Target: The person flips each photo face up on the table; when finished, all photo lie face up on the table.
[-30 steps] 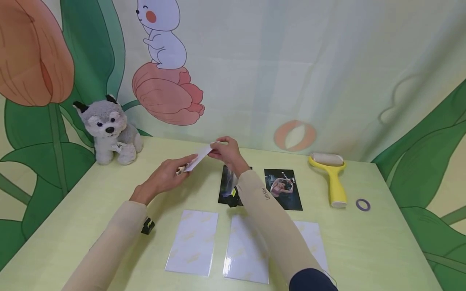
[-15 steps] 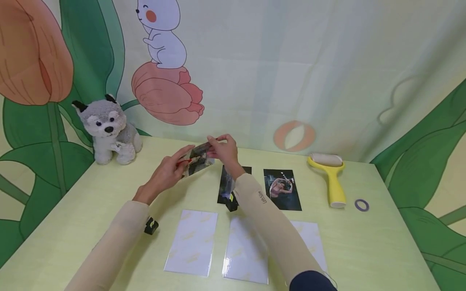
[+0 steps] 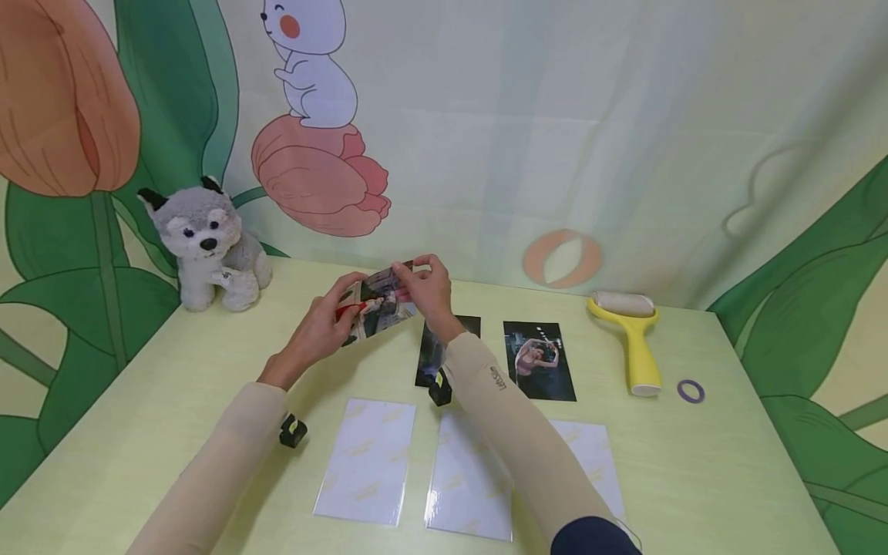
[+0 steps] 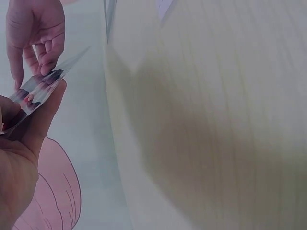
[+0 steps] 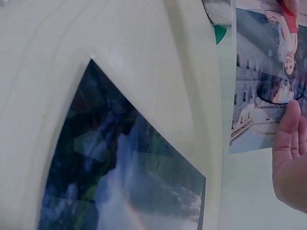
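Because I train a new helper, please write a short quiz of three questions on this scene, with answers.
1. What holds the raised photo?
2. True or false: the purple ring lies apart from the yellow roller.
3. Fill in: in the head view, the plush dog sits to the ____ of the raised photo.

Key: 1. The left hand and the right hand. 2. True. 3. Left.

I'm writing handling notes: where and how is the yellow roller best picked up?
Probably round the middle of the handle, the right hand coming from the near side and above, once free of the held photo. The yellow roller lies with its handle toward the person and its pale cylinder at the far end; the long handle suits wrapped fingers.
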Tool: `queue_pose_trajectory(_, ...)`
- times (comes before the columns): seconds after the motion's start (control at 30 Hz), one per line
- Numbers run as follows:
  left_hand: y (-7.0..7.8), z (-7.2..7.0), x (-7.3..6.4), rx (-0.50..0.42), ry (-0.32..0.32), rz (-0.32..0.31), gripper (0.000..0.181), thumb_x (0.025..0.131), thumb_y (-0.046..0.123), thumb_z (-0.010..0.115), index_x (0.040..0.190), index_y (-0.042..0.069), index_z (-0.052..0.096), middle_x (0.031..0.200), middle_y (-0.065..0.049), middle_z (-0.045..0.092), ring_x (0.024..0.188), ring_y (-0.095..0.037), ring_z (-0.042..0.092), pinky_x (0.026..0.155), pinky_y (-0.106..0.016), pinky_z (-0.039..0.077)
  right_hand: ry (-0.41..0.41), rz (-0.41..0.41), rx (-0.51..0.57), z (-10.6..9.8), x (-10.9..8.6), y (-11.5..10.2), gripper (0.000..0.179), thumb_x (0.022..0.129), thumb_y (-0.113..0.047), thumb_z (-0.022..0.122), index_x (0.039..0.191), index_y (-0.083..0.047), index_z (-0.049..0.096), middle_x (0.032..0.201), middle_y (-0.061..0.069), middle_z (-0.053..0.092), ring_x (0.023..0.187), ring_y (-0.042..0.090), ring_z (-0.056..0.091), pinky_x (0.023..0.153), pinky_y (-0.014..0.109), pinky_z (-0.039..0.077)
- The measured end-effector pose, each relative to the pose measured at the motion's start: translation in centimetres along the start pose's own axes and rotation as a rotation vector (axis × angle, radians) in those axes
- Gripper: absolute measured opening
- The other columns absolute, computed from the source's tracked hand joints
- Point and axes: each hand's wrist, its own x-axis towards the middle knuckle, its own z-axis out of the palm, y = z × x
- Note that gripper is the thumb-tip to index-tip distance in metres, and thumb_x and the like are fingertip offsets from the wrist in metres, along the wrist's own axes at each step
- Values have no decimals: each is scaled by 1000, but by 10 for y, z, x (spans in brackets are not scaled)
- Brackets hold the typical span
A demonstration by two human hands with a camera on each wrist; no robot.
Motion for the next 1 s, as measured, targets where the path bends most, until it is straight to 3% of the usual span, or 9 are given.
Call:
queue_pose_trajectory(0.2, -1, 3, 0, 2, 33, -33, 50, 101, 1, 51, 146, 19, 38, 71, -16, 62, 46, -15, 43, 41, -25, 34, 2, -15, 16, 0, 0, 1, 41, 92, -31, 73, 120, -7, 54, 76, 5, 65, 61, 19, 70, 73, 46, 61)
queue_pose_trajectory(0.3, -2, 4, 0, 14, 67, -38, 51, 100, 0, 51, 146, 20, 38, 66, -13, 56, 46, -13, 41, 41, -25, 33, 8, -29, -26, 0, 0, 2, 42, 92, -34, 73, 123, -10, 57, 75, 2, 62, 61, 18, 66, 68, 39, 60)
queue_pose_trajectory(0.47, -4, 6, 0, 9, 145, -20, 53, 99, -2, 52, 145, 19, 39, 55, -5, 42, 42, -6, 32, 41, -25, 31, 27, -66, -163, -2, -2, 6, 43, 92, -38, 72, 126, -14, 63, 68, -4, 49, 56, 13, 44, 56, 30, 39)
queue_pose_trajectory(0.57, -4, 5, 1, 1, 178, -32, 53, 99, -1, 52, 146, 19, 39, 55, -5, 42, 42, -5, 31, 41, -26, 30, 24, -63, -181, -4, -2, 8, 39, 92, -36, 72, 124, -15, 66, 66, -5, 46, 56, 12, 38, 55, 29, 35)
queue_pose_trajectory(0.73, -3, 3, 3, -27, 238, -87, 51, 100, 1, 51, 147, 18, 37, 63, -12, 50, 46, -9, 33, 44, -25, 31, 21, -55, -205, -7, -2, 14, 35, 92, -32, 73, 121, -13, 70, 82, 1, 57, 68, 13, 46, 62, 28, 40)
queue_pose_trajectory(0.87, -3, 3, 5, -44, 307, -116, 52, 99, 0, 51, 146, 16, 37, 63, -11, 45, 46, -7, 27, 43, -23, 27, 28, -43, -220, -8, -2, 19, 33, 92, -28, 73, 121, -13, 71, 106, 8, 64, 85, 15, 53, 75, 33, 47)
queue_pose_trajectory(1.0, -3, 5, 7, -76, 371, -139, 51, 97, 0, 51, 145, 15, 39, 71, -16, 54, 47, -11, 26, 43, -22, 25, 0, 8, -90, -6, -3, 23, 38, 93, -19, 72, 130, -11, 65, 105, 10, 67, 94, 24, 66, 86, 41, 56)
